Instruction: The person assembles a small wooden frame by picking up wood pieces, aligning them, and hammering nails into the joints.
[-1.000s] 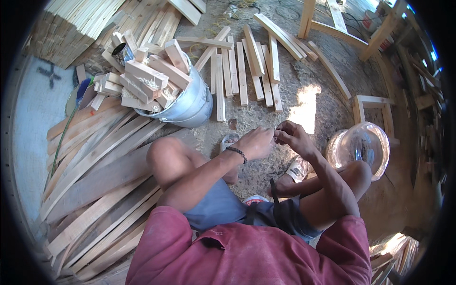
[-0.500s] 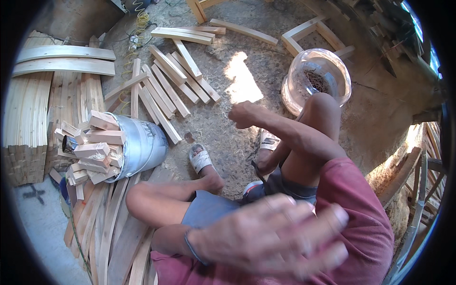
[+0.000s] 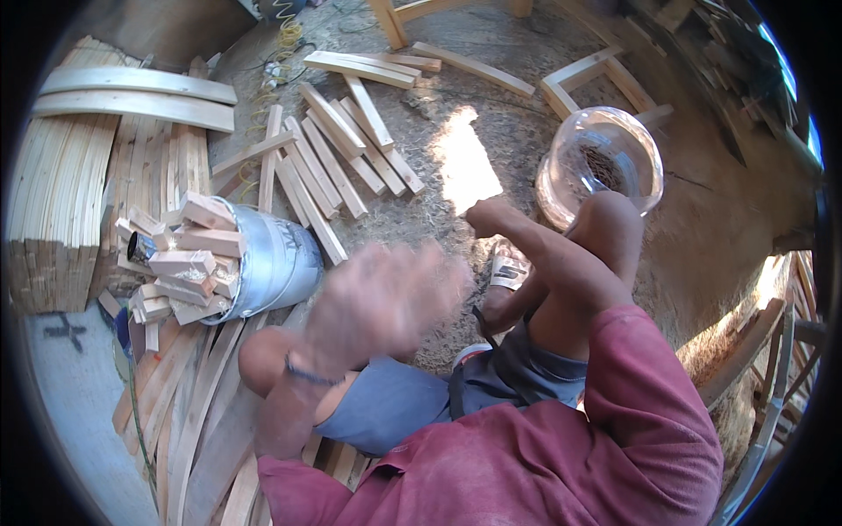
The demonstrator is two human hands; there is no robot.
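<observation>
Here, grip: nothing is seen held in the left hand (image 3: 381, 294); it is raised close to the camera, fingers spread, and blurred.
Right hand: the right hand (image 3: 488, 215) is stretched forward over the dirt floor, its fingers drawn in; whether something small is pinched cannot be told.
Nearest things: a sandal (image 3: 509, 270) is worn just below the right hand, and a clear plastic jar (image 3: 601, 162) with dark small bits inside lies on its side near it, beyond the knee.
Bucket: a metal bucket (image 3: 267, 263) lies tipped just left of the left hand, heaped with short wood blocks (image 3: 184, 263).
Further out: loose wooden slats (image 3: 338, 158) are scattered on the ground ahead; long curved boards (image 3: 132, 96) are stacked at the left.
Progress: many blocks are already gathered in the bucket, while the slats remain loose and unassembled, so much appears left, as far as can be judged.
</observation>
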